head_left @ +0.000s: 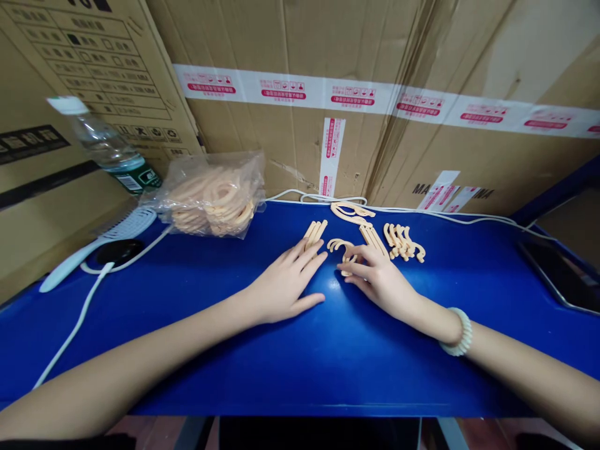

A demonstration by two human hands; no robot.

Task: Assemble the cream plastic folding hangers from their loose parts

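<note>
Several beige plastic hooks (403,242) lie at the back of a blue tabletop (328,362) walled by taped cardboard boxes (300,144). The left hand (288,284) rests flat and open, fingertips at one bundle (315,232); the right hand (379,280), open, touches a loose hook (338,244). A bag (210,197) of hooks sits left.

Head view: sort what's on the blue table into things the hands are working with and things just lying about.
Worked with: left hand, flat by the straight sticks; right hand, touching a hooked piece; hook pile; loops; bag of peach parts.
Lying about: water bottle; white slotted tool; black disc; white cable; dark screen; cardboard boxes.
</note>
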